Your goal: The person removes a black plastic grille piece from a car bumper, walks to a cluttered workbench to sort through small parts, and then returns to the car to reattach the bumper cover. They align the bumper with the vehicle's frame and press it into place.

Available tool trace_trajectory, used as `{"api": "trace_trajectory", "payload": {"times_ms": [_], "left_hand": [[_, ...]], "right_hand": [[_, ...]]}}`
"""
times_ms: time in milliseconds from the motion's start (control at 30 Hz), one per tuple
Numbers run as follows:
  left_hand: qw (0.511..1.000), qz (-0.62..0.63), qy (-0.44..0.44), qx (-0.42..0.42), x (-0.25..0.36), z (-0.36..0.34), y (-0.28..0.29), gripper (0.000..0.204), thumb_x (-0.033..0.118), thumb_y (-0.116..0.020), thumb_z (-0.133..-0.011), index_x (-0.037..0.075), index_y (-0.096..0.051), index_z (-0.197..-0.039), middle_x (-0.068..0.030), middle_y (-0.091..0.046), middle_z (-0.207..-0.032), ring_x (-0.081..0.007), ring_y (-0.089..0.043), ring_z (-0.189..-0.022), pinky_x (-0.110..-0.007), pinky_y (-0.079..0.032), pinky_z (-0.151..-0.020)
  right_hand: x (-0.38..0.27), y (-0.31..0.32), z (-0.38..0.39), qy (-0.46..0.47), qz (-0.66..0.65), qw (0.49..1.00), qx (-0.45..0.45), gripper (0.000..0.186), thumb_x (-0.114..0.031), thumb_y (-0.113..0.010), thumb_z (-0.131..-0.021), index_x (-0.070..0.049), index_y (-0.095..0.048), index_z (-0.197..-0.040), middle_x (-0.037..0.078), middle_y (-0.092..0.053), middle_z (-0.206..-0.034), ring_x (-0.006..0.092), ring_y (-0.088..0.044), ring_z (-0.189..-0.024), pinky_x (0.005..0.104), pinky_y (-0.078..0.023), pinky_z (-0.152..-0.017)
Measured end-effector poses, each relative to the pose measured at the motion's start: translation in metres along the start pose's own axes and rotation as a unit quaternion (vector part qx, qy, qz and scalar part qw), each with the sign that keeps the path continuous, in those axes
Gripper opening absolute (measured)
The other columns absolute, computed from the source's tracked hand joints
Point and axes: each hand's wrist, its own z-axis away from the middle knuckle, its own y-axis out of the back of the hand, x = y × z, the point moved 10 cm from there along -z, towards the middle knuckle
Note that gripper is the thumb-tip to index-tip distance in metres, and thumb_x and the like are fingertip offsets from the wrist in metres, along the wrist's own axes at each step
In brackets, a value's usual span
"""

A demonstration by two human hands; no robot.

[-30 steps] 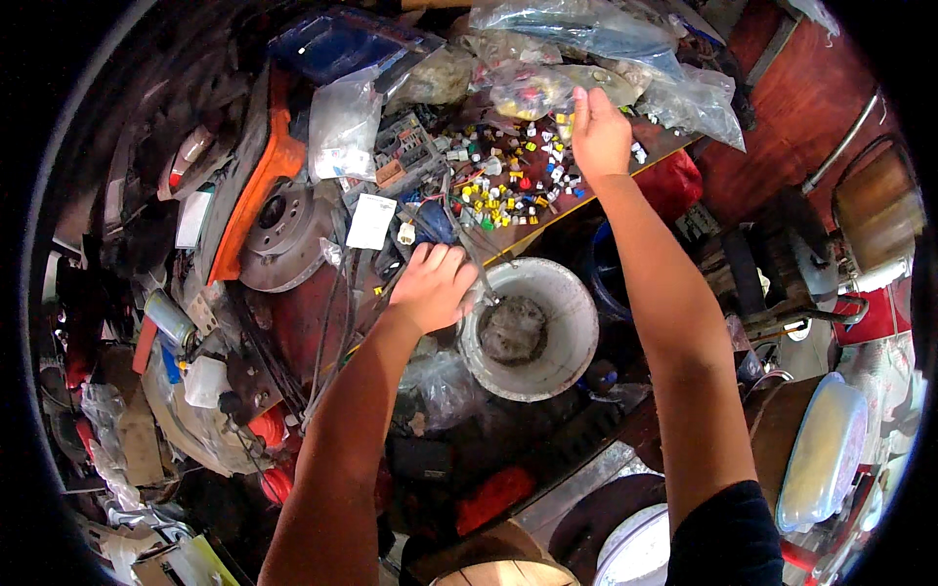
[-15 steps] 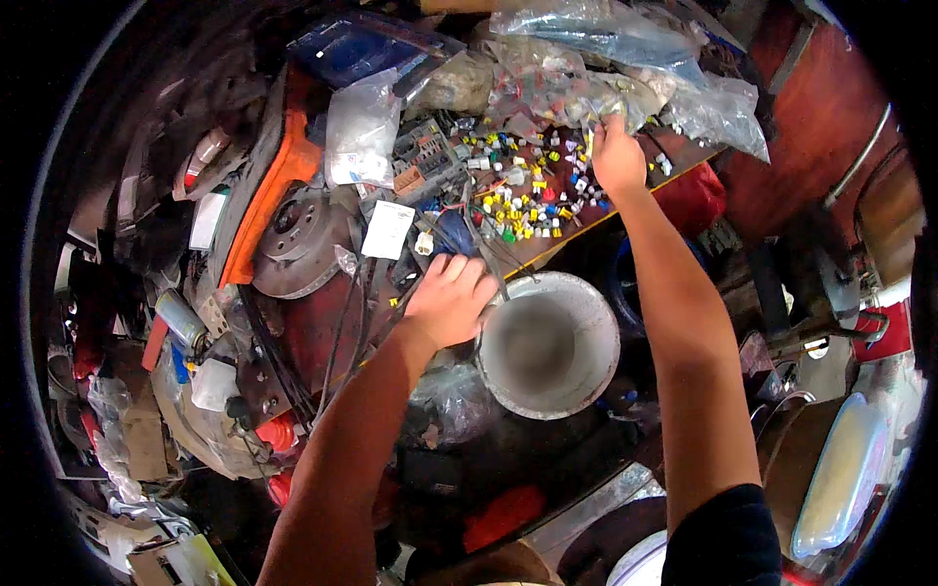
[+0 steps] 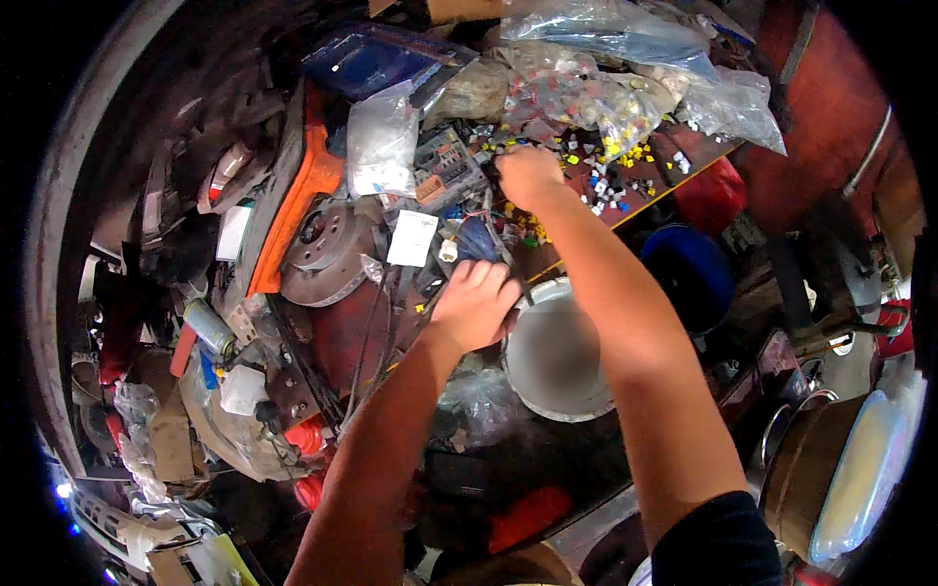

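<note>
My left hand (image 3: pixel 476 307) is closed at the left rim of a worn whitish bucket (image 3: pixel 550 410), its thumb against the rim. The bucket's inside is blurred and partly hidden by my right forearm. My right hand (image 3: pixel 529 177) is over the table, fingers curled down among small plastic connectors (image 3: pixel 606 183) in yellow, white, blue and black. Its fingertips are hidden, so I cannot make out what they hold. Left of it lies a grey compartmented plastic block (image 3: pixel 447 166), probably a fuse box. A white paper slip (image 3: pixel 412 238) is near my left hand.
A brake disc (image 3: pixel 327 249) and an orange part (image 3: pixel 298 200) are at left. Clear plastic bags (image 3: pixel 625 103) are heaped at the back, another bag (image 3: pixel 382 142) by the block. A blue bucket (image 3: pixel 694 269) stands right of my forearm. A spray can (image 3: pixel 208 324) lies far left.
My right hand has moved left and nearer, from beside the bags to the connectors by the grey block. My left hand stays at the bucket rim. The view has shifted slightly.
</note>
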Motion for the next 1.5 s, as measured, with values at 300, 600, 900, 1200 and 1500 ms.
{"api": "trace_trajectory", "payload": {"times_ms": [300, 600, 900, 1200, 1500], "left_hand": [[0.999, -0.002, 0.020, -0.044, -0.004, 0.006, -0.011, 0.045, 0.031, -0.073, -0.069, 0.012, -0.058, -0.107, -0.0060, -0.052, -0.105, -0.0245, -0.048, -0.102, -0.040, -0.037, -0.088], [1.000, -0.001, 0.001, 0.011, -0.002, 0.004, 0.003, 0.043, 0.034, -0.073, -0.069, 0.011, -0.057, -0.101, -0.0094, -0.053, -0.105, -0.0278, -0.050, -0.099, -0.041, -0.039, -0.087], [1.000, 0.024, 0.001, 0.012, -0.004, 0.006, 0.003, 0.041, 0.031, -0.072, -0.069, 0.011, -0.058, -0.102, -0.0086, -0.053, -0.104, -0.0270, -0.050, -0.099, -0.041, -0.040, -0.087], [1.000, 0.012, 0.014, -0.007, -0.006, 0.006, -0.005, 0.037, 0.034, -0.070, -0.074, 0.012, -0.058, -0.101, -0.0086, -0.053, -0.104, -0.0269, -0.049, -0.100, -0.041, -0.039, -0.088], [1.000, 0.024, 0.018, -0.007, -0.002, 0.003, 0.002, 0.031, 0.031, -0.063, -0.079, 0.012, -0.059, -0.103, -0.0068, -0.053, -0.102, -0.0252, -0.049, -0.101, -0.041, -0.038, -0.089]], "right_hand": [[0.105, 0.011, 0.043, -0.203, -0.163, 0.959, 0.112, 0.022, -0.018, -0.062, -0.084, -0.009, -0.069, -0.103, 0.019, -0.064, -0.109, 0.0350, -0.064, -0.096, 0.0448, -0.054, -0.082], [0.093, -0.012, 0.014, -0.240, -0.052, 0.969, -0.020, 0.027, -0.025, -0.059, -0.092, -0.008, -0.064, -0.112, 0.014, -0.067, -0.109, 0.0324, -0.065, -0.102, 0.0445, -0.055, -0.082], [0.122, 0.030, 0.023, -0.269, -0.043, 0.950, 0.151, 0.021, -0.033, -0.061, -0.088, -0.019, -0.073, -0.096, 0.015, -0.070, -0.089, 0.0363, -0.067, -0.085, 0.0467, -0.055, -0.074], [0.160, 0.036, 0.062, -0.312, -0.058, 0.940, 0.122, 0.021, -0.036, -0.060, -0.089, -0.022, -0.074, -0.093, 0.013, -0.071, -0.091, 0.0344, -0.068, -0.086, 0.0444, -0.055, -0.074], [0.142, 0.033, 0.082, -0.244, -0.151, 0.936, 0.203, 0.019, -0.028, -0.063, -0.087, -0.015, -0.073, -0.095, 0.017, -0.069, -0.087, 0.0364, -0.067, -0.081, 0.0444, -0.054, -0.072]]}}
